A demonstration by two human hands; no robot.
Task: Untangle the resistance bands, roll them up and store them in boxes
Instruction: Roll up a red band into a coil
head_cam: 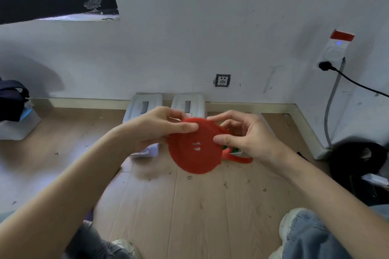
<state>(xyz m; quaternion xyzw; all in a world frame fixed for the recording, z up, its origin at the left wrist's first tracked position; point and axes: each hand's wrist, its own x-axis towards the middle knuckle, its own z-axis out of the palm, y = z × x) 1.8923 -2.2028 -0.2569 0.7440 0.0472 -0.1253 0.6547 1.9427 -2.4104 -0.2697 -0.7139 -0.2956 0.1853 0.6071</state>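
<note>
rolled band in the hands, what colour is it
Red, seen clearly in the head view: the rolled band is held between both hands.

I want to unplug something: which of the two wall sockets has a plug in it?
The white socket high on the right wall, under the red tab, holds a black plug. The dark-framed socket low at centre is empty.

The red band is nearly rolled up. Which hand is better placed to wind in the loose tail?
Right, probably. The loose tail hangs under the right hand, whose fingers already pinch that edge of the red roll. The left hand grips the roll's far edge and looks better suited to steadying it.
</note>
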